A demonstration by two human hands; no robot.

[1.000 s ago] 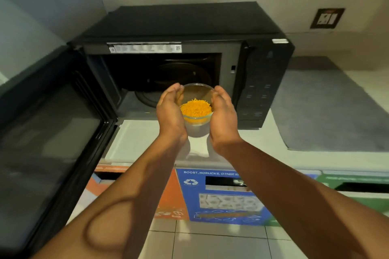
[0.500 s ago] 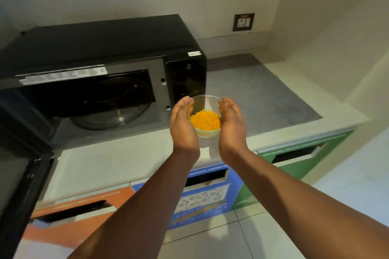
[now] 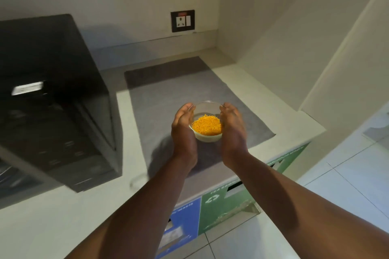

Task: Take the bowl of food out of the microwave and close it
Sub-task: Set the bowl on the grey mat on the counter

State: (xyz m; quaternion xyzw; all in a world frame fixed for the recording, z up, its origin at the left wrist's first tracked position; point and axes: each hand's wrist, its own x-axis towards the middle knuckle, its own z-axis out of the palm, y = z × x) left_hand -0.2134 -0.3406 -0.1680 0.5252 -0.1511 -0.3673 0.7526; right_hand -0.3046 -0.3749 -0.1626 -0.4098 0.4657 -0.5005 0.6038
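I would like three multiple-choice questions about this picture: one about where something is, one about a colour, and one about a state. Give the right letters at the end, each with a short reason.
1. Where is the bowl compared with the microwave?
A. Inside its cavity
B. To the right of it, above the grey mat
C. On top of it

2. What colour is the food in the bowl?
A. Green
B. White
C. Orange

3. How is the bowl supported?
A. Cupped between the left hand and the right hand
B. Held in one hand only
C. Standing alone, with no hand on it

Answers:
1 B: the bowl is over the mat, and the microwave lies at the left of the view.
2 C: the shredded food is bright orange.
3 A: one palm presses on each side of the bowl.
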